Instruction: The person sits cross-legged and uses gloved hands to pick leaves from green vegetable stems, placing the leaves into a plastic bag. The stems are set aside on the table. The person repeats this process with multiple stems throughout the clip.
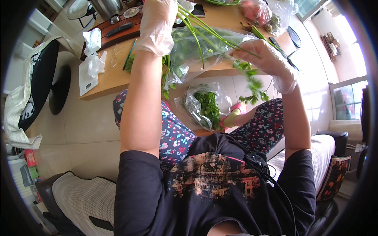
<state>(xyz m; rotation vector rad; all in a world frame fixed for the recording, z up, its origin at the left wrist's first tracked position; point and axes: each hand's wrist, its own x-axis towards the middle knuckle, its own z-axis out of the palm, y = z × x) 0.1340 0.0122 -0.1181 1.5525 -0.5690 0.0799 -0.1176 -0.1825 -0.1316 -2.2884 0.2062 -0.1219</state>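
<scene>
My left hand [159,22], in a clear glove, reaches the top edge, where its fingertips are cut off. It is closed around thin green celery stalks [196,25] that slant down to the right. My right hand [262,56], also gloved, pinches the lower end of a stalk, and a blurred leafy sprig [252,82] hangs beneath it. Between the hands a clear plastic bag [189,53] with greens inside lies on the wooden table [109,81]. More leaves [166,88] hang below my left wrist, partly hidden by the forearm.
On the floor between my feet an open plastic bag [206,109] holds leafy greens. A white kitchen scale [88,75], glasses [114,56] and a tissue pack [93,39] are at the table's left. Bagged red produce [255,11] is at the far right. A black chair [41,79] stands left.
</scene>
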